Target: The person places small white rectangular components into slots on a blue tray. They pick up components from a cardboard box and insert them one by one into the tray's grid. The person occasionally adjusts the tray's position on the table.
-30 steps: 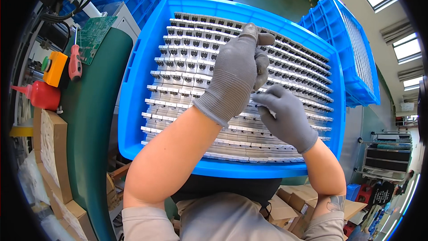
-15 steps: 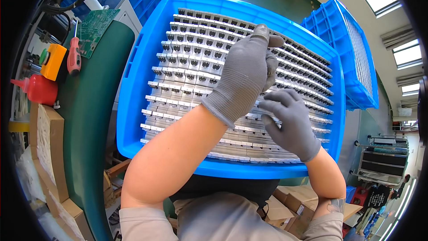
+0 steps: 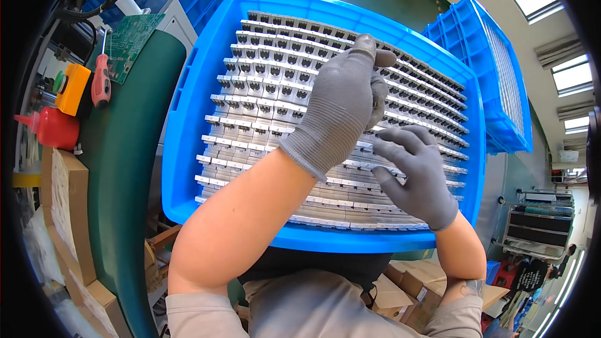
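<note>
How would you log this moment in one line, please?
left gray-gloved hand: curled; right gray-gloved hand: open; below: blue plastic crate of silver metal parts

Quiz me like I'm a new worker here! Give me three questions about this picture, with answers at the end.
1. True or false: the left hand and the right hand both wear grey gloves.
2. What colour is the bin holding the rows of metal pieces? A) green B) blue C) yellow
3. Fill in: the screwdriver lies on the person's ____ side.

Key: 1. true; 2. B; 3. left
</note>
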{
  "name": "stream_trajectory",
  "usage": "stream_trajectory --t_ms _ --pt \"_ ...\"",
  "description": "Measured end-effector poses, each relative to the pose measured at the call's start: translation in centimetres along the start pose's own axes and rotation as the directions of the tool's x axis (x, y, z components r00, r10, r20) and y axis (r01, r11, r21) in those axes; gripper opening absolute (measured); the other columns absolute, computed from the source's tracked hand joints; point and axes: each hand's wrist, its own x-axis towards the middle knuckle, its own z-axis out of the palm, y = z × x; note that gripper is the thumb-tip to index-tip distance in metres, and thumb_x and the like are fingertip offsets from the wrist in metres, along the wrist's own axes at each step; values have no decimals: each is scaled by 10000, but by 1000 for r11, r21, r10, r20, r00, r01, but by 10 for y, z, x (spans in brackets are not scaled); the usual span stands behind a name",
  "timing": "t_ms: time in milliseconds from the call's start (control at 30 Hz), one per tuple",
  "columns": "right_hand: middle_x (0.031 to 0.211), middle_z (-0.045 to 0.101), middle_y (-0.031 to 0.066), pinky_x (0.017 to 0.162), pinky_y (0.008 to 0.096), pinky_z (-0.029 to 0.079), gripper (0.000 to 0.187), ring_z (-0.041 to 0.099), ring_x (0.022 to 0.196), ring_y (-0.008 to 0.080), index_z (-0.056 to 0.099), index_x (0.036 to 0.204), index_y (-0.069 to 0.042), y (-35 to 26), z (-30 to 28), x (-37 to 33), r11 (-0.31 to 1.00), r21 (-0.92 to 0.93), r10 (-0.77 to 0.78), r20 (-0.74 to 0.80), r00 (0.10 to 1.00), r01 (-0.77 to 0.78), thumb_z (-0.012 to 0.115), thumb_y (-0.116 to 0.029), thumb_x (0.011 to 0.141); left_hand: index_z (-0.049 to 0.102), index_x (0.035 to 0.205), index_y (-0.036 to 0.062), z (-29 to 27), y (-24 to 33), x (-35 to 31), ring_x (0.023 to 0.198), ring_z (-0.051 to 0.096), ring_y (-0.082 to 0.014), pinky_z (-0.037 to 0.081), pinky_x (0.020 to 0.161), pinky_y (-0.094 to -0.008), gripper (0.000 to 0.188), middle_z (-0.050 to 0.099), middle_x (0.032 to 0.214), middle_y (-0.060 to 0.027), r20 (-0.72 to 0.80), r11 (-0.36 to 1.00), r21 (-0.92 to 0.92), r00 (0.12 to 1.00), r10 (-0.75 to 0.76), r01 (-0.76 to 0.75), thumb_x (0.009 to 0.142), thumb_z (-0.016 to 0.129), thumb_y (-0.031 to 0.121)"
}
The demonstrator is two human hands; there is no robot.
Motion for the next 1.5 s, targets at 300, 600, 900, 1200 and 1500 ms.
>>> stream_trajectory --t_ms 300,600,900,1200,1500 --pt "1149 689 82 954 462 473 313 609 1070 311 734 1111 -115 2 6 -6 1000 3 -25 63 998 25 737 -278 844 574 1146 -51 2 -5 -1 404 361 -54 281 348 -205 558 484 575 15 34 997 69 999 -32 29 1108 295 430" --pt "1230 659 96 981 478 461 322 585 1125 336 731 1144 -115 8 1 -10 998 55 -1 97 995 -4 699 -275 866 537 1193 -63 4 -6 0 374 398 -50 326 341 -172 634 551 603 -30 62 983 31 981 -182 180 1107 203 469" --pt "1222 654 117 967 478 474 322 584 1134 330 722 1145 -101 5 6 -9 999 42 -13 114 993 8 691 -265 870 529 1213 -72 6 -11 2 365 398 -49 322 327 -170 674 568 612 -42 65 977 59 975 -211 207 1101 177 491" --pt "942 645 90 700 343 521 220 632 842 257 731 964 -79 7 -16 -4 916 402 157 -390 907 14 737 17 766 509 1257 -49 9 -27 -2 380 365 -50 264 340 -193 749 588 678 -43 151 911 122 900 -410 394 1058 218 612" --pt "1023 621 137 910 436 460 176 565 1022 333 703 886 -26 2 -25 4 941 329 70 48 996 -82 757 -112 742 576 1291 50 23 -50 -20 895 638 -83 542 592 -214 751 655 1016 -92 117 806 417 855 -505 419 1038 223 663"
